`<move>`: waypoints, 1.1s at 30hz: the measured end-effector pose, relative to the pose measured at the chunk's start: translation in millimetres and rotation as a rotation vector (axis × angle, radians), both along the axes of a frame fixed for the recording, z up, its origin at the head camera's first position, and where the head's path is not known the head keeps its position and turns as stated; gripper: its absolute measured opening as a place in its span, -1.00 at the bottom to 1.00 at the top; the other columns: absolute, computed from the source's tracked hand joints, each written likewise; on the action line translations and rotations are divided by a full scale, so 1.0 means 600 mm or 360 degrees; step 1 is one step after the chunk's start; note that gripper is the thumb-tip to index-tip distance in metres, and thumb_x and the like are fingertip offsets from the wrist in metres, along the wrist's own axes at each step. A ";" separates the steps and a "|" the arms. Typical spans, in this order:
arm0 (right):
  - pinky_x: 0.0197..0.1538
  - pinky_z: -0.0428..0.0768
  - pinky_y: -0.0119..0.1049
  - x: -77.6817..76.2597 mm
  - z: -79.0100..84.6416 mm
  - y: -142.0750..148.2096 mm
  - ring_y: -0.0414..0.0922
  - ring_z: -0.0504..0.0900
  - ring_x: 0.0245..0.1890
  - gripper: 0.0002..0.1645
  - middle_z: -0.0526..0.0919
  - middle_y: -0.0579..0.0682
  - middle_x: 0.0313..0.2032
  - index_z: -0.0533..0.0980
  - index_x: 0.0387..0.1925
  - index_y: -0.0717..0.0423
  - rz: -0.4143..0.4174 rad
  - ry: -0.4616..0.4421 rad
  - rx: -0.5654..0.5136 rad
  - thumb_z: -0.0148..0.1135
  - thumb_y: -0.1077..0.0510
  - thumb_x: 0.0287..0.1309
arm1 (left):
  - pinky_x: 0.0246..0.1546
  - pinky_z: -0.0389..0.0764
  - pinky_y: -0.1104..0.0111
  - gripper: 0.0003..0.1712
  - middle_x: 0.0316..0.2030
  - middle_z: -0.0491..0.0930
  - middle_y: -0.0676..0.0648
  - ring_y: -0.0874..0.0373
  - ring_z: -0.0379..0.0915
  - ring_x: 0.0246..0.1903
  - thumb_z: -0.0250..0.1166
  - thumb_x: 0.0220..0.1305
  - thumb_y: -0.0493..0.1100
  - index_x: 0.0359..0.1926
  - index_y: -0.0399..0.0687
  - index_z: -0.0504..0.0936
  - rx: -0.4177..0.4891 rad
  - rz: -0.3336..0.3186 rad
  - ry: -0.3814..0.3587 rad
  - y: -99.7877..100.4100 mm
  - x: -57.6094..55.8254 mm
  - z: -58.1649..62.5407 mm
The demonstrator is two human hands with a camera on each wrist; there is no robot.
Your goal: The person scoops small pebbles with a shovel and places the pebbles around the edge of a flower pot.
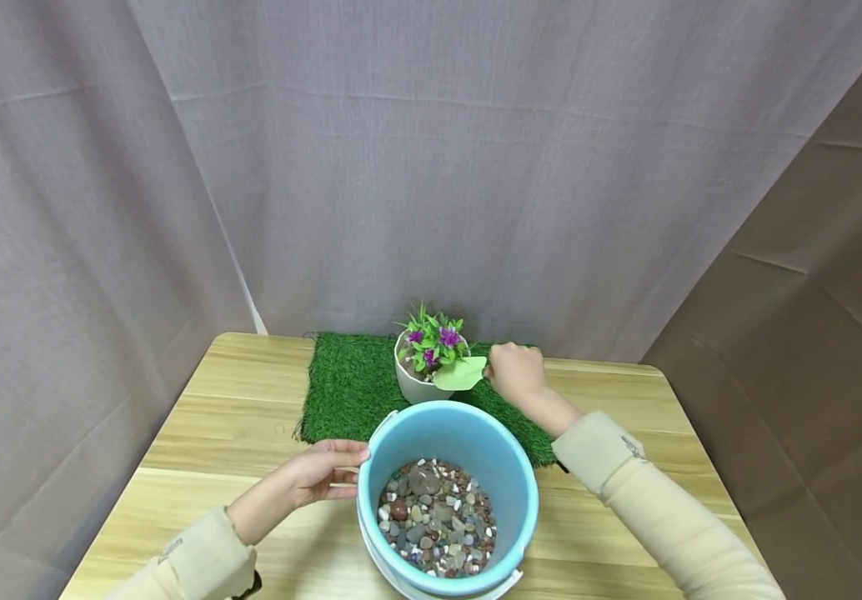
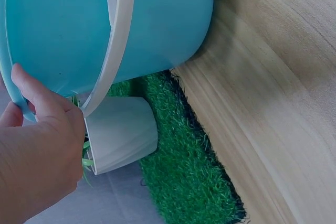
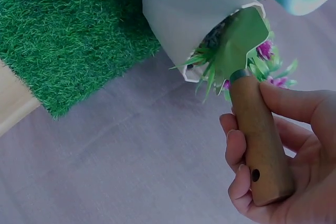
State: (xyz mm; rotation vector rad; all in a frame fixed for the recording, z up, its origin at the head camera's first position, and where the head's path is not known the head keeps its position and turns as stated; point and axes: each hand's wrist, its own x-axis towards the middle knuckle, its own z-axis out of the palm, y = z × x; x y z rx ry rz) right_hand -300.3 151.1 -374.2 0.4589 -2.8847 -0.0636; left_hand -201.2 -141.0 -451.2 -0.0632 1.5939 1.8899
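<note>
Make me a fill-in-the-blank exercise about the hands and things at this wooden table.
The person's ____ hand grips the green-bladed, wooden-handled trowel.
The round plastic bucket holding multicoloured stones is light ____.
The green-leaved plant in the round white pot has flowers coloured ____.
Missing words: right; blue; purple.

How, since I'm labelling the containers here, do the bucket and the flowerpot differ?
The bucket is light blue; the flowerpot is white. The bucket is clearly larger than the flowerpot. The bucket holds mixed pebbles, while the flowerpot holds a purple-flowered plant. Both are open-topped.
</note>
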 end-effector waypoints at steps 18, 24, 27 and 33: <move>-0.61 0.10 -0.46 0.061 0.057 0.052 -0.26 0.11 -0.73 -0.49 0.21 -0.17 -0.81 0.28 -0.85 -0.01 0.0212 -0.0052 -0.0200 0.36 0.12 0.03 | -0.24 0.73 0.45 -0.66 -0.43 0.61 0.10 0.32 0.55 -0.41 0.22 0.26 -0.16 0.02 -0.22 0.52 0.0000 -0.0003 -0.0025 0.002 0.001 -0.001; -0.60 0.03 -0.49 0.087 0.066 0.055 -0.27 0.13 -0.72 -0.61 0.30 -0.18 -0.79 0.40 -0.79 -0.01 0.0311 0.0003 -0.0220 0.38 0.14 -0.01 | -0.23 0.73 0.46 -0.76 -0.42 0.61 0.09 0.30 0.55 -0.38 0.22 0.27 -0.12 -0.08 -0.10 0.58 0.0019 0.0002 -0.0047 0.002 0.004 -0.003; -0.61 0.06 -0.49 0.100 0.072 0.056 -0.27 0.17 -0.71 -0.68 0.35 -0.17 -0.78 0.47 -0.74 -0.01 0.0365 0.0016 -0.0206 0.39 0.13 -0.02 | -0.22 0.73 0.46 -0.73 -0.41 0.62 0.09 0.30 0.55 -0.37 0.22 0.27 -0.12 -0.05 -0.12 0.56 0.0025 0.0000 -0.0040 0.002 0.004 -0.004; -0.59 0.33 -0.52 0.119 0.071 0.060 -0.37 0.34 -0.67 -0.78 0.54 -0.23 -0.68 0.55 -0.68 -0.06 0.0627 -0.0087 -0.0158 0.41 0.16 -0.06 | -0.24 0.73 0.47 -0.55 -0.41 0.61 0.08 0.31 0.57 -0.40 0.22 0.27 -0.15 0.12 -0.27 0.45 -0.0008 0.0021 -0.0035 0.002 0.001 -0.005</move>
